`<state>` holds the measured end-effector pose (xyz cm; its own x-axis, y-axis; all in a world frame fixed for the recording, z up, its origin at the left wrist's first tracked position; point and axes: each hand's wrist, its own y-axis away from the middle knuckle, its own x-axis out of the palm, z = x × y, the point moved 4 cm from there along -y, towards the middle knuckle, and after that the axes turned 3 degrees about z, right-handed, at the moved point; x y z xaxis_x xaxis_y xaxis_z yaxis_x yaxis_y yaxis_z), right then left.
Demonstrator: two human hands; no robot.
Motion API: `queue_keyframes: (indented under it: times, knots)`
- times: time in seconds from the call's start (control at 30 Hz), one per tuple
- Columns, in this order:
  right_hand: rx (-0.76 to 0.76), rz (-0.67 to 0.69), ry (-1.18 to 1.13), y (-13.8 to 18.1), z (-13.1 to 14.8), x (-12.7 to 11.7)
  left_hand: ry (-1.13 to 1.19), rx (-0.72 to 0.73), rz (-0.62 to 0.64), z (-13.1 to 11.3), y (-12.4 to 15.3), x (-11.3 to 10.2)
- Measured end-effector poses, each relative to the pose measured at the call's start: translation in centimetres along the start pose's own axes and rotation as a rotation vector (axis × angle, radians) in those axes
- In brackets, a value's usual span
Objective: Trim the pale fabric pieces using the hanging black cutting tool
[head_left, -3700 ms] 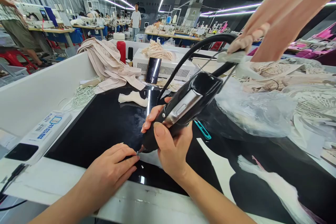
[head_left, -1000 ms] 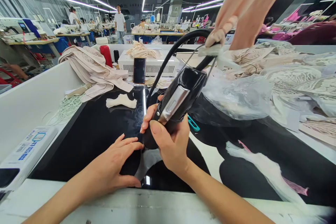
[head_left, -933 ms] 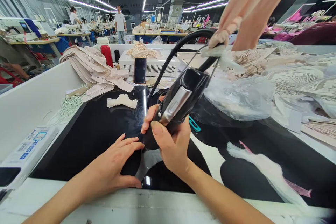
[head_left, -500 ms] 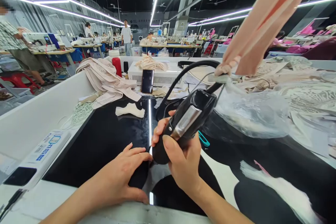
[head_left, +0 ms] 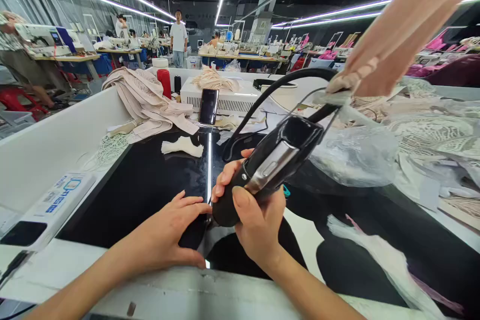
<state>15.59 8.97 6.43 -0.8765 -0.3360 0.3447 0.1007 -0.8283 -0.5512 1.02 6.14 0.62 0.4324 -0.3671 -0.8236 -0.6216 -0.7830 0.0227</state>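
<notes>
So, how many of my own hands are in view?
2: the right hand wrapped around the black handheld tool, which hides part of it, and the left hand beside the tool's lower end, near the black work surface's front edge.

We are holding a black handheld tool point(head_left: 275, 162), glossy-bodied, with a long silver metal plate running along its upper side. It is slanting, its upper end leaning rightward and its rounded matte lower end pointing down-left. Below that end, a thin greyish translucent piece point(head_left: 216, 234) is lying on the glossy black tabletop point(head_left: 135, 195), partly hidden.
</notes>
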Motion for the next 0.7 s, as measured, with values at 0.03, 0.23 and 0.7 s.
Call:
queue_keyframes:
  times: [0.03,0.23,0.7]
  knots:
    - [-0.002,-0.001,-0.005,0.0,0.0,0.0,-0.001,-0.009,0.011,0.0,0.0,0.0]
    - [0.008,0.012,-0.03,0.2,-0.1,0.2,0.011,-0.025,0.021,0.1,-0.1,0.0]
    - [0.015,0.08,-0.085,1.3,0.5,1.3,0.043,0.024,-0.003,-0.2,-0.1,-0.2]
